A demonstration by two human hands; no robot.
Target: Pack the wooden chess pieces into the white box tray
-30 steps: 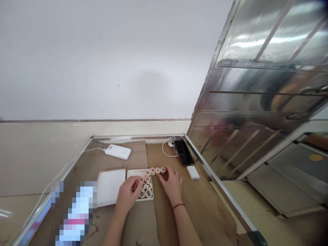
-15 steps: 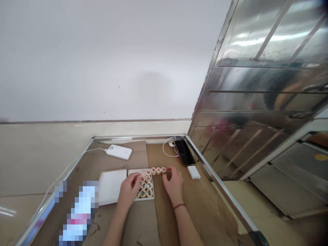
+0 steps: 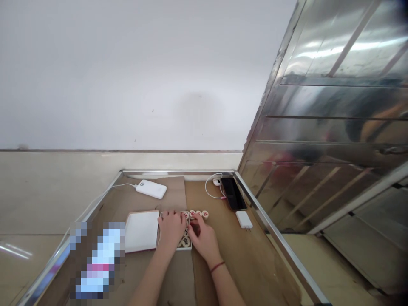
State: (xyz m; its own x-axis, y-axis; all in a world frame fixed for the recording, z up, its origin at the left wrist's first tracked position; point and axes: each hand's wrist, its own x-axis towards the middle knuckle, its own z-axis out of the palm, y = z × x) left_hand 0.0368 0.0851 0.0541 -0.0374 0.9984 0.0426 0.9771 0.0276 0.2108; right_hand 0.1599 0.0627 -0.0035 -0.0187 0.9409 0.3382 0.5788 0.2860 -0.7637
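Observation:
A shallow white box (image 3: 161, 216) lies on the brown cardboard and holds several round cream pieces with red or black characters (image 3: 185, 242). My left hand (image 3: 171, 229) rests over the box, fingers curled down onto the pieces; whether it grips one is hidden. My right hand (image 3: 201, 238) sits at the box's right edge, fingers bent toward a short row of red-marked pieces (image 3: 200, 213) on the cardboard beside the box. A red cord circles my right wrist (image 3: 217, 266). The box's white lid (image 3: 141, 231) lies flat to the left.
A white power bank (image 3: 151, 189) with a cable lies at the back left. A black phone (image 3: 233, 193), a white charger plug (image 3: 244, 219) and a white cable lie at the back right. A metal rim (image 3: 277, 243) frames the table; a shiny metal panel (image 3: 334, 119) rises on the right.
Both hands have drawn together over the box: my left hand slid forward across the pieces, my right hand moved left to the box's edge. The row beside the box looks shorter.

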